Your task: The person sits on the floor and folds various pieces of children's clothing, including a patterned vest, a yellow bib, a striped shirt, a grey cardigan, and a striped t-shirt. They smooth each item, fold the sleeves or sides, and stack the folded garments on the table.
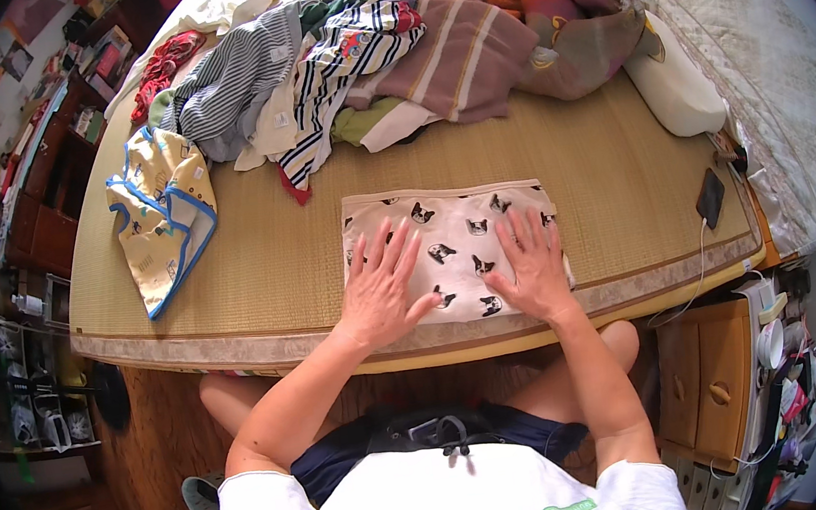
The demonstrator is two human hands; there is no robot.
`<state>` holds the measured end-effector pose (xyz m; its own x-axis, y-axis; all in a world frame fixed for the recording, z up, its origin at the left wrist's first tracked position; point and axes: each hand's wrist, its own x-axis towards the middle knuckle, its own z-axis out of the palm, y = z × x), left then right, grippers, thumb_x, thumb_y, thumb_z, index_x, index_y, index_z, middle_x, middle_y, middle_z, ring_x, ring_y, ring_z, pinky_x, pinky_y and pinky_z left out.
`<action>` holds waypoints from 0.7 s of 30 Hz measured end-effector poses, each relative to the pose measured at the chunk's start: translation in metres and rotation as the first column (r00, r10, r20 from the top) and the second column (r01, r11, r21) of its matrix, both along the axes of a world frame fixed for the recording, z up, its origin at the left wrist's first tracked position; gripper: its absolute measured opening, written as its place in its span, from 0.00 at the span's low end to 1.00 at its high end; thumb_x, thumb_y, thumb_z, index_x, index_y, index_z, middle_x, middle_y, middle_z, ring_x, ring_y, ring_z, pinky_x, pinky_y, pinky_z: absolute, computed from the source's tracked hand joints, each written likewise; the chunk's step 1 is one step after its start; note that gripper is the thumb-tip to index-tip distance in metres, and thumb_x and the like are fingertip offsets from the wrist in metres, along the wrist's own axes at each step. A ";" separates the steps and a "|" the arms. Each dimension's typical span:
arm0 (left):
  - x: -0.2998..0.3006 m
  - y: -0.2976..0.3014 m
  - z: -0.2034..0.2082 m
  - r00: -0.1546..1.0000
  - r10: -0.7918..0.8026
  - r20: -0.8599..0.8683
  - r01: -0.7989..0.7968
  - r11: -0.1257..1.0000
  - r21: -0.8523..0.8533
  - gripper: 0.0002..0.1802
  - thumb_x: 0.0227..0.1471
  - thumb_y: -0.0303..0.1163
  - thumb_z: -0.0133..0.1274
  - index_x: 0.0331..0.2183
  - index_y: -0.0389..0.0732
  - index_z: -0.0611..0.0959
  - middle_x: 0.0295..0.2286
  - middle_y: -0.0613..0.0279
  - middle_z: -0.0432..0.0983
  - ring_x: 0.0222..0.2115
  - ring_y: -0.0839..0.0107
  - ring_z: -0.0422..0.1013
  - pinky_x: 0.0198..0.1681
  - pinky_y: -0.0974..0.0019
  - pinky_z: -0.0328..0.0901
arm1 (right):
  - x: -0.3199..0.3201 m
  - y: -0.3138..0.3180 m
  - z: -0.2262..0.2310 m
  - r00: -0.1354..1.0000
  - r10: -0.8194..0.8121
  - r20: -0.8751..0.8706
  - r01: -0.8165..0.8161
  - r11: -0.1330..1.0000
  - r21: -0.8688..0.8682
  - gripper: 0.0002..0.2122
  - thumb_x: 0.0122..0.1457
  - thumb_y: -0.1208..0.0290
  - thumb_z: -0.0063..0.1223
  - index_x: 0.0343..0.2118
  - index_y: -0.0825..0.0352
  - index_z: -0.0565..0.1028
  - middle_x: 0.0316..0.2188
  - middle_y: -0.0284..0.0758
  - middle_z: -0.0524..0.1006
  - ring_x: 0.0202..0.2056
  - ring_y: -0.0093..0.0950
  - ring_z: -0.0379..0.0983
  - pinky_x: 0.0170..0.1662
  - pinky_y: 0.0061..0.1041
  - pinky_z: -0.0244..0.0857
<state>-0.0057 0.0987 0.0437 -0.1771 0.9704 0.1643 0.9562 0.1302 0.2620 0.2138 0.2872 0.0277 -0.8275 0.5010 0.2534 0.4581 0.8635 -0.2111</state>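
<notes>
A pale pink cloth garment (455, 227) printed with black-and-white animal faces lies flat near the front edge of the woven mat (275, 240). It forms a rough rectangle with a banded top edge; its exact kind I cannot make out. My left hand (382, 288) rests palm down over its left part, fingers spread and pointing away from me. On its right part lies my right hand (532, 266), also flat with fingers apart. Neither hand grips anything.
Beyond the garment is a heap of clothes, with a striped shirt (346, 66) and a brown striped cloth (456, 53). A yellow, blue-edged garment (165, 217) lies left. On the right are a white pillow (674, 73) and a phone (710, 197) on a cable. Wooden drawers (709, 382) stand lower right.
</notes>
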 end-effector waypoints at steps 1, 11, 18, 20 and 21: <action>0.000 -0.007 -0.014 1.000 -0.008 -0.024 0.006 0.997 -0.076 0.48 0.56 0.63 0.48 0.66 0.39 0.62 0.68 0.50 0.49 0.70 0.53 0.41 0.71 0.46 0.35 | 0.009 -0.001 -0.017 0.996 -0.013 0.085 0.014 1.000 -0.008 0.37 0.59 0.44 0.52 0.68 0.60 0.60 0.72 0.40 0.51 0.72 0.45 0.40 0.71 0.54 0.32; -0.009 -0.084 0.006 0.970 -0.238 0.055 0.232 0.968 0.095 0.26 0.51 0.39 0.60 0.50 0.38 0.77 0.58 0.51 0.68 0.61 0.54 0.62 0.63 0.48 0.57 | 0.085 -0.015 0.019 0.972 0.197 -0.127 -0.201 0.979 -0.024 0.23 0.51 0.63 0.65 0.49 0.68 0.76 0.53 0.41 0.74 0.59 0.43 0.66 0.61 0.43 0.60; -0.019 -0.057 0.023 0.963 -0.258 0.077 0.219 0.918 0.331 0.14 0.46 0.19 0.55 0.38 0.38 0.80 0.34 0.57 0.80 0.37 0.59 0.78 0.44 0.60 0.71 | 0.097 0.004 0.023 0.914 0.041 -0.403 -0.110 0.982 -0.151 0.11 0.50 0.79 0.58 0.38 0.65 0.77 0.40 0.40 0.79 0.47 0.41 0.75 0.50 0.38 0.69; -0.013 -0.041 0.043 0.933 -0.183 0.310 0.069 0.936 0.344 0.12 0.49 0.16 0.53 0.38 0.38 0.79 0.31 0.57 0.79 0.30 0.63 0.76 0.37 0.64 0.71 | 0.107 0.009 0.042 0.865 -0.127 -0.485 -0.071 0.927 -0.368 0.12 0.50 0.84 0.53 0.39 0.66 0.76 0.38 0.40 0.79 0.44 0.38 0.77 0.48 0.33 0.70; -0.007 -0.038 0.056 0.897 -0.131 0.423 -0.016 0.945 0.327 0.12 0.50 0.14 0.52 0.38 0.37 0.79 0.30 0.57 0.78 0.27 0.64 0.76 0.33 0.66 0.70 | 0.112 0.016 0.063 0.837 -0.186 -0.514 -0.056 0.907 -0.418 0.12 0.51 0.84 0.52 0.39 0.67 0.76 0.37 0.39 0.79 0.42 0.33 0.76 0.46 0.30 0.70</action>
<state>-0.0131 0.0610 0.0998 -0.2470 0.8909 0.3811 0.7395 -0.0809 0.6683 0.3262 0.3030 0.0906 -0.5827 0.7039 0.4062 0.2207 0.6181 -0.7545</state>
